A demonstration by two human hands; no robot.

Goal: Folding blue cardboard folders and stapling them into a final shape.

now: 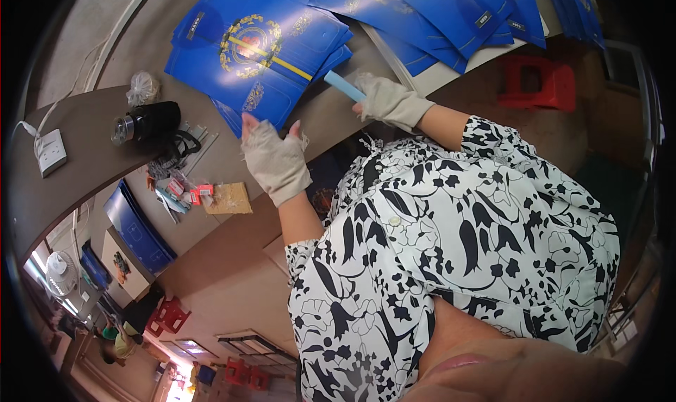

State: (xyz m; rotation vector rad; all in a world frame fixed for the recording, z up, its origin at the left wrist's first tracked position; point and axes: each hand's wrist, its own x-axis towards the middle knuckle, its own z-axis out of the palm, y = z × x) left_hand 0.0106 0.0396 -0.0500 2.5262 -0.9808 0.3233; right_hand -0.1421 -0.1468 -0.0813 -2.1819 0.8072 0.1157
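Both my hands wear pale fingerless work gloves. My right hand (391,105) is closed round a light blue flat stick (343,85), which points up and left toward the stack; its exact kind does not show. My left hand (274,159) has thumb and fingers apart, with its fingertips at the near edge of a pile of blue printed card sheets (201,57). I cannot tell whether they touch it. The top sheet bears a round gold emblem, and a yellow band (292,70) crosses it diagonally.
More blue sheets (429,18) lie fanned over white board at the far right. A red stool (539,84) stands beyond. Left on the table are a black bottle (146,122), a power socket (51,153), scissors (167,201), small red boxes (203,193) and a tan block (229,198).
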